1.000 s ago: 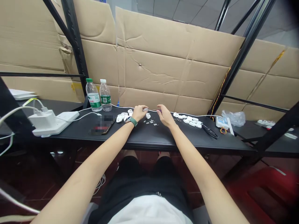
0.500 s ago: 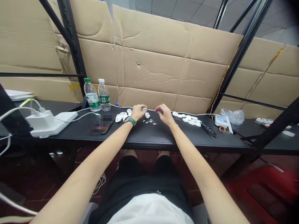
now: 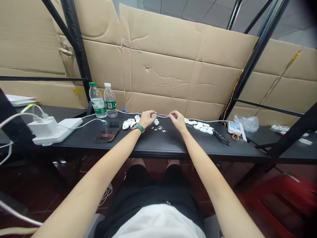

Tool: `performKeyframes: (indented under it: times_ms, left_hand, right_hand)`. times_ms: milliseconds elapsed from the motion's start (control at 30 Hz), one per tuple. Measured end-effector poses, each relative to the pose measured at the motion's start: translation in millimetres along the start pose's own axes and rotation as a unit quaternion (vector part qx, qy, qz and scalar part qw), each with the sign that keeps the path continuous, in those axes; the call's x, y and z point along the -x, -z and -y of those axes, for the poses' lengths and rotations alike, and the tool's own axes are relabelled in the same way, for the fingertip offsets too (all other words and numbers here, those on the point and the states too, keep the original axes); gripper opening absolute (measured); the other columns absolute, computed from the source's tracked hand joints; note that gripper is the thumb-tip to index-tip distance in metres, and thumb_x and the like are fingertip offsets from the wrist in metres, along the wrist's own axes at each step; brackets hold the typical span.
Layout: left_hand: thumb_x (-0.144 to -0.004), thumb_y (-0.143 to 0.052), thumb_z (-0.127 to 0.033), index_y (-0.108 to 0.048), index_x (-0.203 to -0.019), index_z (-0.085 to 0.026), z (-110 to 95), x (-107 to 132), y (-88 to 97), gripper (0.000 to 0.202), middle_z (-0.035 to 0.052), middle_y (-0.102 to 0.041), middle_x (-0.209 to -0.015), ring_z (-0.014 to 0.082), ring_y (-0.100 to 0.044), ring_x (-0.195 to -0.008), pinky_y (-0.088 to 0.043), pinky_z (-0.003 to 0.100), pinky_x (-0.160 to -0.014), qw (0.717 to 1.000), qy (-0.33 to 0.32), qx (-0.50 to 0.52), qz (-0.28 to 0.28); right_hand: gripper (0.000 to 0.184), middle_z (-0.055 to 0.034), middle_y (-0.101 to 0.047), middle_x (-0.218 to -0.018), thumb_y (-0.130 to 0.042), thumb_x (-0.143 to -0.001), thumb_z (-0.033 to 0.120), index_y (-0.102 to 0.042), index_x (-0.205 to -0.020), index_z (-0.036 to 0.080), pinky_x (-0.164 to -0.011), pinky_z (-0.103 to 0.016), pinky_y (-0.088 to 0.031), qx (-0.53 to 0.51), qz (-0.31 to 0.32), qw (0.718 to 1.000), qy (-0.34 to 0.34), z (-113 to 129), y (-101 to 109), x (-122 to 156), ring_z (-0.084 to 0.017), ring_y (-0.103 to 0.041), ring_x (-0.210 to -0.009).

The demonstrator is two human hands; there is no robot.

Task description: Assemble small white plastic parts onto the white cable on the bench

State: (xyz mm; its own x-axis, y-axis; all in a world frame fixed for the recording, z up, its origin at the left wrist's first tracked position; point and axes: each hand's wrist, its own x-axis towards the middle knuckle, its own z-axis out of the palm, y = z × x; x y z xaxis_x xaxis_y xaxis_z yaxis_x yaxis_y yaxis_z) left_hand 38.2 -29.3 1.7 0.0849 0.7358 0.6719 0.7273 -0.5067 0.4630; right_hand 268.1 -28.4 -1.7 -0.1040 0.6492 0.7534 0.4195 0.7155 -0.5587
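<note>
My left hand (image 3: 148,119), with a green-banded watch on its wrist, pinches a small white plastic part (image 3: 154,115). Across from it, my right hand (image 3: 177,121) is closed around a slim purple-handled screwdriver (image 3: 175,116), mostly hidden by the fingers. A thin shaft seems to run from it toward the white part; I cannot tell whether they touch. Below the hands, one white piece (image 3: 156,122) and several tiny greyish bits (image 3: 159,129) lie on the black table (image 3: 163,143). More white pieces (image 3: 126,124) are heaped beside my left wrist.
White oval pieces (image 3: 203,127) and black-handled pliers (image 3: 221,137) lie to the right, near a clear plastic bag (image 3: 246,124). At left are a phone (image 3: 107,134), two water bottles (image 3: 97,102) and a white power strip (image 3: 59,132). A cardboard wall (image 3: 163,72) closes the back.
My right hand has shifted slightly to the right, away from the left hand, with the screwdriver still in its fingers. My left hand stays nearly in place with the white part.
</note>
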Motion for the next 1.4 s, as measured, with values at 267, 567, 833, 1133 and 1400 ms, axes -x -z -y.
performKeyframes:
  times_ms: [267,567,833,1133,1400]
  left_hand:
    - [-0.081,-0.070,-0.023,-0.075,-0.113,-0.020,6.4,-1.5,-7.7,0.033,0.0055,-0.078,-0.111,0.0243,-0.073,-0.104,-0.055,0.032,-0.092,0.997,-0.052,0.063,0.015]
    - [-0.080,-0.070,-0.028,-0.071,-0.119,-0.021,-2.5,2.4,-8.5,0.039,0.0052,-0.078,-0.108,0.0248,-0.073,-0.101,-0.058,0.031,-0.085,0.994,-0.068,0.076,0.045]
    - [-0.080,-0.068,-0.026,-0.070,-0.126,-0.019,-10.7,5.2,-13.2,0.046,0.0040,-0.080,-0.099,0.0232,-0.076,-0.091,-0.057,0.030,-0.085,0.990,-0.113,0.068,0.051]
    - [-0.080,-0.067,-0.025,-0.065,-0.138,-0.017,-4.1,4.7,-18.7,0.058,0.0016,-0.080,-0.083,0.0161,-0.071,-0.065,-0.057,0.029,-0.079,0.987,-0.129,0.055,0.084]
    - [-0.073,-0.070,-0.021,-0.073,-0.125,-0.017,-10.3,4.6,-18.3,0.052,0.0050,-0.080,-0.098,0.0175,-0.073,-0.077,-0.056,0.027,-0.082,0.988,-0.122,0.060,0.067]
  right_hand:
    - [0.040,-0.0069,-0.076,-0.097,-0.065,-0.083,0.049,-0.068,-0.111,0.021,-0.062,-0.027,-0.045,-0.200,0.029,0.972,-0.117,-11.3,2.4,-2.7,-0.019,-0.067,-0.083]
    - [0.012,0.0061,-0.052,-0.065,-0.052,-0.086,0.034,-0.044,-0.089,0.025,-0.064,-0.026,-0.040,-0.124,0.113,0.984,-0.055,-9.3,-11.3,2.5,-0.014,-0.048,-0.060]
    - [0.020,0.0071,-0.042,-0.056,-0.061,-0.090,0.031,-0.070,-0.105,0.021,-0.062,-0.025,-0.033,0.075,0.123,0.986,0.079,-7.2,-18.5,6.7,-0.013,-0.042,-0.054]
    - [0.019,-0.0019,-0.066,-0.071,-0.062,-0.095,0.029,-0.076,-0.102,0.019,-0.063,-0.025,-0.032,0.195,0.134,0.967,0.092,-2.4,-19.0,5.9,-0.016,-0.056,-0.066]
    - [0.016,-0.0068,-0.073,-0.086,-0.059,-0.096,0.023,-0.075,-0.092,0.021,-0.070,-0.028,-0.036,0.263,0.154,0.944,0.125,7.5,-18.2,6.4,-0.021,-0.064,-0.079]
